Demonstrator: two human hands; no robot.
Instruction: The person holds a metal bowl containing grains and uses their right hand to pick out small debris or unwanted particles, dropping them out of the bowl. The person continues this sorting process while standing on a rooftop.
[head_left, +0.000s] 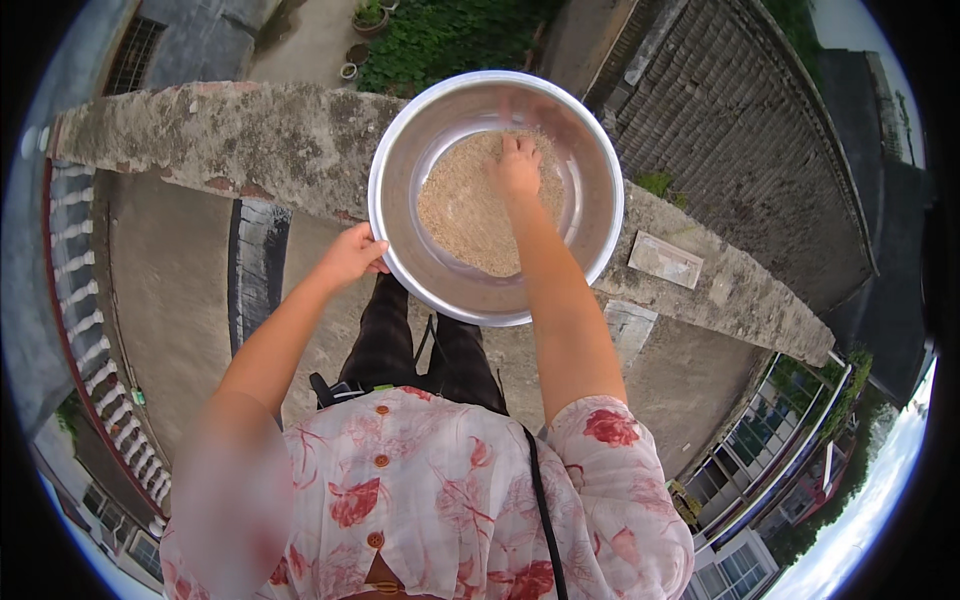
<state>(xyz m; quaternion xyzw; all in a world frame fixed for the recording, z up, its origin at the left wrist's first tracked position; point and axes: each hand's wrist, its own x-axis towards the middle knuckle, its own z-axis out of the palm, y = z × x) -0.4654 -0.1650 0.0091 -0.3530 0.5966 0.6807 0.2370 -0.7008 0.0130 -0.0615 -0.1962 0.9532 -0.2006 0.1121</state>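
Observation:
A wide, round silvery metal basin [400, 170] rests on top of a rough concrete wall, in front of my body. Pale brown grain [465, 210] is spread over its bottom; the kernels are too small to name. My left hand [352, 254] grips the basin's rim at its lower left, thumb at the edge and fingers partly hidden. Reaching over the near rim, my right hand [518, 168] is down in the basin on the far right part of the grain. Its fingers are curled into the grain, so their tips are hard to see.
The concrete wall [250, 140] runs across the view beneath the basin, with a flat rectangular slab [666, 260] lying on it at right. Beyond it are a tiled roof [730, 130] and green plants [450, 50] lower down. A white balustrade [85, 320] stands at left.

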